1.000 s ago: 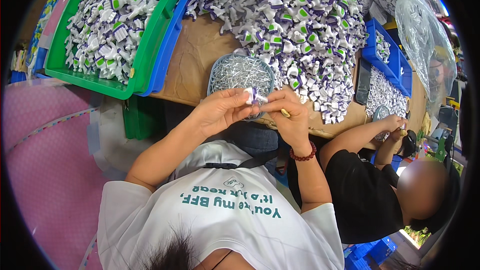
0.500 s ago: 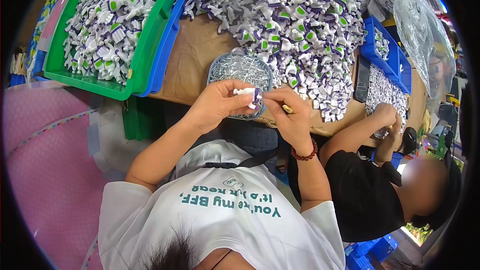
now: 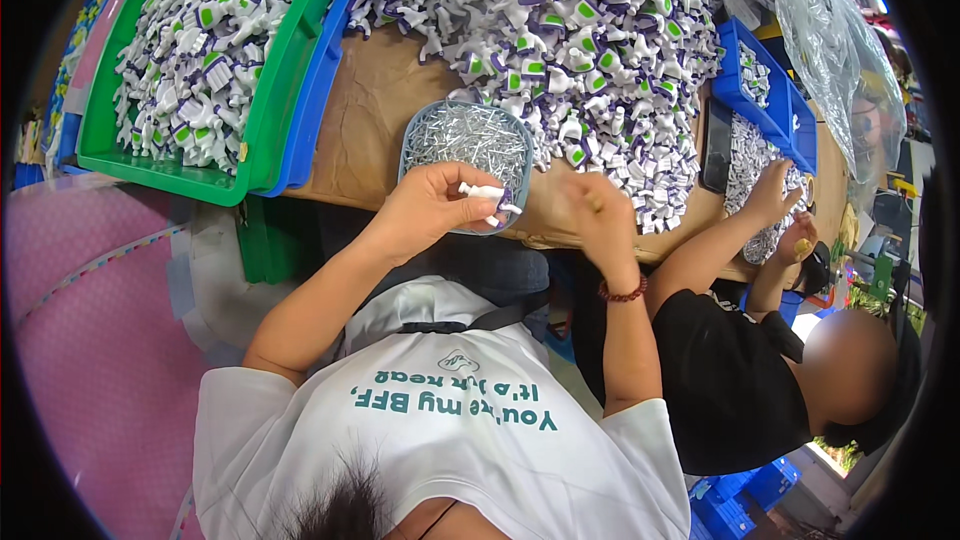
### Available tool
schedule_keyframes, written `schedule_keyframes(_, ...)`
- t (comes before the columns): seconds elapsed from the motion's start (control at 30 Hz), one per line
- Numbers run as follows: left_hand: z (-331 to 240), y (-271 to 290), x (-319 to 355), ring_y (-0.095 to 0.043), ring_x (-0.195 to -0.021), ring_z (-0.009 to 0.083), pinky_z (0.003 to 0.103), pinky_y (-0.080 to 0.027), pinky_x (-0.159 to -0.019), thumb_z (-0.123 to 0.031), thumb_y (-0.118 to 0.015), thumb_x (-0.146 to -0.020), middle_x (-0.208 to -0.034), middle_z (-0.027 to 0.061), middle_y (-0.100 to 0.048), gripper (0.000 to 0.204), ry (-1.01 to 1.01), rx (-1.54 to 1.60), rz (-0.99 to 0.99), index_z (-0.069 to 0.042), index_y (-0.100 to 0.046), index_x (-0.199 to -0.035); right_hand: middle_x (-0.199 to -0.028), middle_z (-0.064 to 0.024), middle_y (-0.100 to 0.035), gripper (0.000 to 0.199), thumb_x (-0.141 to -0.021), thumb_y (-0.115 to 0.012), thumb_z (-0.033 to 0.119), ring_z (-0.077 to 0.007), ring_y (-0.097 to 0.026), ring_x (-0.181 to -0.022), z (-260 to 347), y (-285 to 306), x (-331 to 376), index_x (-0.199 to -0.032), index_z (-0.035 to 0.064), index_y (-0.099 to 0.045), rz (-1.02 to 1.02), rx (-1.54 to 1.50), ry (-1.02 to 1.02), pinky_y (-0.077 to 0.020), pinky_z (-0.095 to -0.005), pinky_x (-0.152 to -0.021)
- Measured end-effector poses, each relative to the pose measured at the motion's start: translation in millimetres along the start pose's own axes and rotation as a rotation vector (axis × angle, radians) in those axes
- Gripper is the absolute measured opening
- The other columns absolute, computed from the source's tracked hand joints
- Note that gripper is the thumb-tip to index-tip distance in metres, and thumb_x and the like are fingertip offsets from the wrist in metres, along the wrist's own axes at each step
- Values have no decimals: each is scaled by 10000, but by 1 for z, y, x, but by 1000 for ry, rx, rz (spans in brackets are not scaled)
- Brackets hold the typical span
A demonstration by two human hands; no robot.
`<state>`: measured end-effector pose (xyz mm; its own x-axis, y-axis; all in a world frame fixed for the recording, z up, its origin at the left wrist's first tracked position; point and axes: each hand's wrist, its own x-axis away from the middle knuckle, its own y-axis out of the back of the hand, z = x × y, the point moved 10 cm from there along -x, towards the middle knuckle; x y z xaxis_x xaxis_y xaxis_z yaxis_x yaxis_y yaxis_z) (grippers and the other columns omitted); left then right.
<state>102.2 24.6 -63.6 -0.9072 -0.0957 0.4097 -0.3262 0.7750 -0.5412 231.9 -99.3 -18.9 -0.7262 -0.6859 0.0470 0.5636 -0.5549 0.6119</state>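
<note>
My left hand [image 3: 432, 208] pinches a small white and purple plastic figure part [image 3: 484, 193] between thumb and fingers, over the near side of a grey-blue tub [image 3: 405, 155]. Thin silvery metal pins [image 3: 465, 135] fill the tub. To the right, apart from the part, my right hand [image 3: 603, 220] is raised in front of the large heap of white, purple and green figure parts [image 3: 590, 65]. Motion smears its fingers, and I cannot make out anything in them. A dark red bead bracelet [image 3: 624, 291] circles that wrist.
On the left, a green bin [image 3: 262, 100] full of similar parts sits against a blue bin [image 3: 318, 80]. At right a co-worker's hands [image 3: 775, 210] are over small white pieces [image 3: 745, 165], beside a divided blue tray [image 3: 765, 105]. Clear plastic sheeting [image 3: 830, 40] hangs behind.
My right hand has drawn away from the figure part, to the right. My left hand keeps hold of the part at nearly the same place. The co-worker's hands have moved apart.
</note>
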Motion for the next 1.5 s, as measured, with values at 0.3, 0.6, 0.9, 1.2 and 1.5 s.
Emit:
schedule_keyframes(0.3,0,-5,-1,-627,-875,182,267,-522,-750,-49,-575,-850,-935,102,-609,200,-11,-7,26,0,-536,-1041,-858,-89,-590,226,-729,-634,59,-286,-579,-749,-42,15,-11,-952,68,-597,-139,749,234,-476,-354,-659)
schedule_keyframes(0.6,3,-2,-2,-628,-876,205,252,-533,-732,-105,-534,-888,-958,113,-602,193,59,299,-27,-2,-531,-1051,-899,-54,-628,192,-855,-543,23,-112,-610,-785,11,2,-5,-1042,-20,-559,31,-409,-94,-467,-222,-677)
schedule_keyframes(0.9,0,-5,2,-625,-862,186,244,-530,-727,-110,-535,-889,-962,113,-598,203,56,286,-14,16,-530,-1049,-908,-79,-625,159,-828,-602,21,-122,-613,-819,40,-34,-1,-974,-40,-589,148,-651,-134,-476,-215,-713)
schedule_keyframes(1.2,2,-3,4,-629,-838,179,245,-529,-715,-92,-552,-876,-962,107,-605,187,47,232,-41,2,-544,-1039,-830,-42,-599,124,-804,-631,14,-103,-602,-781,41,-31,-1,-924,-18,-620,135,-584,-94,-466,-210,-679)
schedule_keyframes(1.5,2,-5,0,-636,-826,183,240,-535,-695,-85,-556,-873,-956,109,-609,189,62,174,-49,6,-548,-1038,-781,-19,-585,109,-791,-647,19,-70,-555,-703,30,-24,5,-898,2,-653,92,-497,-89,-436,-198,-631)
